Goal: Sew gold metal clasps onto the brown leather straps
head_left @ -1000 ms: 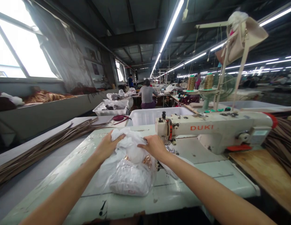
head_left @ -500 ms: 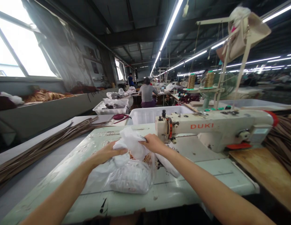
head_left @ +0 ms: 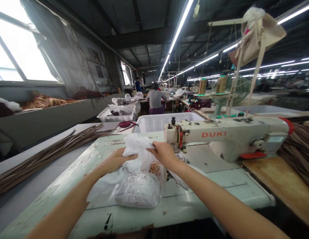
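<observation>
Since half a second ago, the white wrapping (head_left: 138,151) has spread and dropped lower between the hands, so that the gold-coloured pieces which showed near its left side are covered.

Largest is the pale green worktop (head_left: 179,206), its surface scuffed and marked with ruled lines. Across its right part stretches the cream sewing machine (head_left: 239,132), lettered DUKI in orange, its head just beyond the right hand (head_left: 163,153). Behind the worktop's far edge sits a white plastic crate (head_left: 149,123). On a grey surface to the left lies a long bundle of brown strips (head_left: 44,159); to the right, under the machine's end, is a stained wooden board (head_left: 276,176).

The white wrapping stands crumpled at the middle of the worktop, left of the machine's head, and part of it trails to the left under the left forearm. At its near side rests a clear plastic bag (head_left: 138,191) with white contents. The left hand (head_left: 119,160) grips the wrapping from the left, thumb and fingers close together; the right hand pinches its upper right edge. Gold-coloured pieces (head_left: 154,168) show below the right hand, beside the wrapping. Smallest is a reddish mark (head_left: 138,203) low on the bag's near side, too blurred to read.
</observation>
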`<move>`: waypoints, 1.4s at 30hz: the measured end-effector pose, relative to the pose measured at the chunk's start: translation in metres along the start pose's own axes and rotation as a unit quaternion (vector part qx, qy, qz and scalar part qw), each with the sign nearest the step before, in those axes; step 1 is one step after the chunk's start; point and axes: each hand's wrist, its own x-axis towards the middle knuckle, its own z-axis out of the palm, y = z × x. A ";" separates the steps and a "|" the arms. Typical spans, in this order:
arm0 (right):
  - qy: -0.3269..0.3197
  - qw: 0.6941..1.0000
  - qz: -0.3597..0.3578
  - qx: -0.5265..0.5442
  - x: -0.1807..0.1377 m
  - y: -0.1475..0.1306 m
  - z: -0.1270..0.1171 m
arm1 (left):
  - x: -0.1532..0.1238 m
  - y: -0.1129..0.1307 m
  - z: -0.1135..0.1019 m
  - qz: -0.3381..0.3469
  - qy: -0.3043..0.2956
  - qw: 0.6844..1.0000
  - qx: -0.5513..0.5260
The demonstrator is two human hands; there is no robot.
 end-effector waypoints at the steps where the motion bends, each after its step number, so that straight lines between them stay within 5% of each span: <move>1: 0.004 1.000 -0.003 0.000 -0.001 -0.001 0.001 | 0.001 0.001 0.001 -0.001 0.010 1.000 0.005; 9: -0.031 0.999 -0.001 0.026 -0.002 0.004 0.007 | 0.014 -0.010 0.007 -0.028 0.019 0.999 -0.010; 18: -0.090 0.992 -0.058 0.073 0.001 0.010 0.014 | 0.009 0.005 0.011 -0.020 0.032 0.999 -0.031; 25: -0.087 0.988 -0.073 0.105 0.002 0.011 0.005 | -0.020 0.019 0.018 -0.138 0.044 0.972 -0.184; 34: -0.188 0.951 -0.124 0.211 0.003 0.027 -0.001 | -0.003 -0.015 0.029 -0.021 0.046 0.963 -0.265; 38: -0.232 0.937 -0.161 0.205 -0.002 0.034 -0.005 | -0.003 -0.023 0.029 -0.025 0.073 0.965 -0.252; 42: -0.255 0.936 -0.147 0.195 -0.002 0.037 -0.008 | -0.007 -0.028 0.030 -0.057 0.026 0.959 -0.276</move>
